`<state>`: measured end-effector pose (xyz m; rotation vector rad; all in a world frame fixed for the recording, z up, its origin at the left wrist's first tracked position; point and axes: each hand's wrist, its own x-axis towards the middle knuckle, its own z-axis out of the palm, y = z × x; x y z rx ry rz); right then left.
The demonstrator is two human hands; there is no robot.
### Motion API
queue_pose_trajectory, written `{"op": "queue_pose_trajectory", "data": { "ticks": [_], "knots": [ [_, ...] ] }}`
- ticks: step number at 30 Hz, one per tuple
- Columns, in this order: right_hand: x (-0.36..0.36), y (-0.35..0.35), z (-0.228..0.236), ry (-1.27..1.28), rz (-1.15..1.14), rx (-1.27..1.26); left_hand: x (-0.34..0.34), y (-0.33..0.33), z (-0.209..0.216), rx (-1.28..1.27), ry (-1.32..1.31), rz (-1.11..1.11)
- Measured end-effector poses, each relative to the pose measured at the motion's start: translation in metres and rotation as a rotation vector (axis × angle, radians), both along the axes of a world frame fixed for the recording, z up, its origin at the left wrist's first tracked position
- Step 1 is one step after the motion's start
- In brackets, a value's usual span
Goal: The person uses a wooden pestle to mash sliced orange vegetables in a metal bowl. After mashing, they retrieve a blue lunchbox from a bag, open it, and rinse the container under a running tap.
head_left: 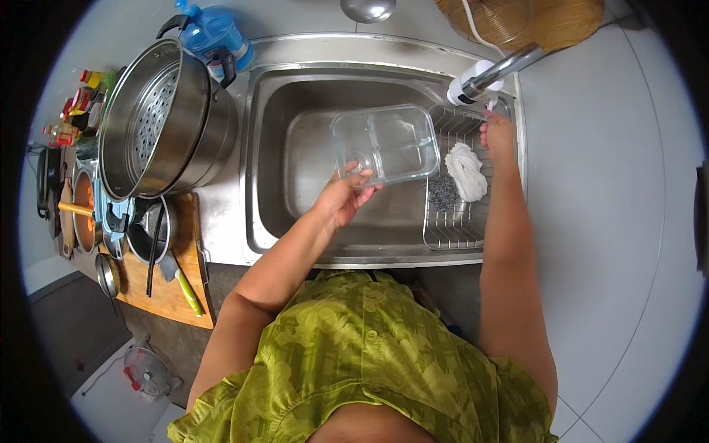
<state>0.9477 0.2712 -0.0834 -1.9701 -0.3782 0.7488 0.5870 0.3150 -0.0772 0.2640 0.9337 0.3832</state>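
Observation:
A clear glass food container (405,140) with inner dividers is tilted over the sink basin. My left hand (346,193) grips its near left corner, thumb on the inside and fingers beneath. At the right rim of the sink, my right hand (498,134) has its fingers closed at the lower end of the faucet (496,74), by a small white part. Just what the fingertips pinch there is partly hidden. No running water can be made out.
A wire rack (456,235) inside the sink (288,159) holds a white cloth (467,171) and a dark scouring pad (442,193). Left of the sink stand a large steamer pot (193,136), a blue water jug (221,37), and a cutting board (177,295) with a green-handled knife (188,294).

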Motion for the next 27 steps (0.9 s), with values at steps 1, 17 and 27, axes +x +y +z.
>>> {"op": "queue_pose_trajectory", "data": {
  "ticks": [1, 17, 27],
  "knots": [
    [-0.001, -0.001, -0.004, 0.023, 0.009, 0.035, 0.006, 0.001, -0.001, -0.001, 0.012, 0.005],
    [0.017, 0.005, -0.064, -0.344, 0.119, 0.074, 0.036, 0.017, -0.025, -0.043, -0.018, 0.054],
    [0.01, 0.005, -0.051, -0.388, 0.158, 0.01, 0.047, 0.012, -0.027, -0.125, -0.165, -0.067]
  ]
}}
